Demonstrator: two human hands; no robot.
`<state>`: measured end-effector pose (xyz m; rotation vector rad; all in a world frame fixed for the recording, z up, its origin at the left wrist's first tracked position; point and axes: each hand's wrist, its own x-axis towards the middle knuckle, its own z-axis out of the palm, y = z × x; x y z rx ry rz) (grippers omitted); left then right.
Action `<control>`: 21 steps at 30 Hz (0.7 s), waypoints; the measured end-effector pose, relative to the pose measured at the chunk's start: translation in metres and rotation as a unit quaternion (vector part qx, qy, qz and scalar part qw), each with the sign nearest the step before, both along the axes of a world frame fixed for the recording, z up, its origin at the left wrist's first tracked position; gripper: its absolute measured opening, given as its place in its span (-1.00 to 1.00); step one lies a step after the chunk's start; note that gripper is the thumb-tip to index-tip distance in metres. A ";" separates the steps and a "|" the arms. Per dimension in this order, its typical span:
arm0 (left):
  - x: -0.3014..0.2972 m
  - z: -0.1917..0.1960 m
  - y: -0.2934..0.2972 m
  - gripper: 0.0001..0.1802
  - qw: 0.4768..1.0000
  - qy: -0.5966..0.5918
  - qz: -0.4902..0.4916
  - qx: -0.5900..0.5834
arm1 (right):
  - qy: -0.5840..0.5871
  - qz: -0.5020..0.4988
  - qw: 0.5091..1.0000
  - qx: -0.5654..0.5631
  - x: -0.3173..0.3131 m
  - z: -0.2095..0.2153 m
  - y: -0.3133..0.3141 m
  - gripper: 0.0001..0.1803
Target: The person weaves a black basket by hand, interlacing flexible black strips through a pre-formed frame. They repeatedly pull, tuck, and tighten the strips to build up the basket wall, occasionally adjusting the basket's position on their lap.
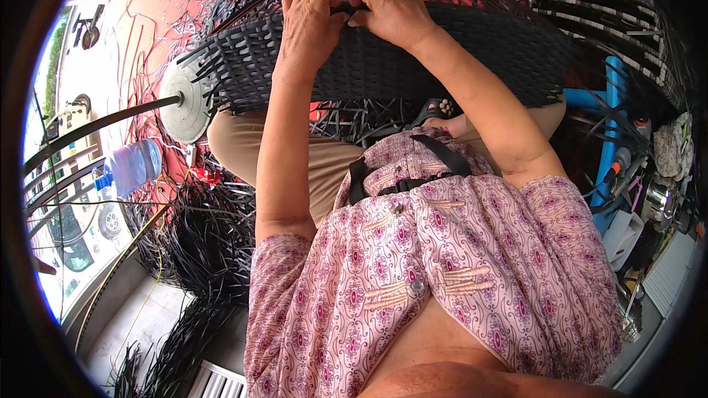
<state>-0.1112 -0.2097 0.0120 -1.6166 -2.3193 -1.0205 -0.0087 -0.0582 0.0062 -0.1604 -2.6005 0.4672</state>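
A black woven wicker panel lies across my lap, with loose strip ends sticking out at its left. At its far edge, my left hand is closed, the fingers curled over the rim. Close beside it, my right hand is closed too, thumb and fingers pinching near the same spot. A dark flat strip shows in the narrow gap between the two hands; the fingertips and the strip's ends are partly hidden.
Black strips lie in a large heap on the left, near a clear water jug and a pale round disc. Loose strips litter the red floor. On the right are a blue frame, tools and stacked dark slatted pieces.
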 end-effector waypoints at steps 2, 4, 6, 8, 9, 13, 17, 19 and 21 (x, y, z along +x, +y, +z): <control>0.000 -0.001 -0.005 -0.50 1.000 0.018 -0.013 0.008 | 0.021 0.010 1.000 0.013 0.001 0.000 -0.001 -0.61; 0.000 -0.003 -0.006 -0.52 0.999 0.000 -0.024 0.022 | 0.038 0.025 0.999 0.017 0.003 -0.003 -0.002 -0.61; 0.001 -0.004 -0.007 -0.54 0.999 0.001 -0.027 0.025 | 0.050 0.022 0.998 0.015 0.004 -0.004 -0.002 -0.63; 0.004 -0.007 -0.010 -0.55 0.999 0.022 -0.023 0.016 | 0.057 0.023 0.998 0.023 0.006 -0.008 -0.005 -0.63; 0.006 -0.009 -0.013 -0.56 0.999 0.016 -0.033 0.017 | 0.061 0.025 0.997 0.033 0.007 -0.010 -0.006 -0.63; 0.012 -0.019 -0.015 -0.57 0.996 0.056 -0.028 0.056 | 0.089 0.015 0.993 0.073 0.016 -0.011 -0.007 -0.63; 0.008 -0.026 -0.010 -0.58 0.994 0.092 -0.010 0.062 | 0.107 -0.001 0.990 0.093 0.026 -0.020 -0.003 -0.60; 0.005 -0.023 -0.008 -0.58 0.993 0.111 0.000 0.049 | 0.129 0.024 0.989 0.066 0.039 -0.005 0.005 -0.57; 0.001 -0.017 -0.005 -0.55 0.992 0.120 0.001 0.028 | 0.146 -0.017 0.987 0.066 0.050 -0.006 0.032 -0.52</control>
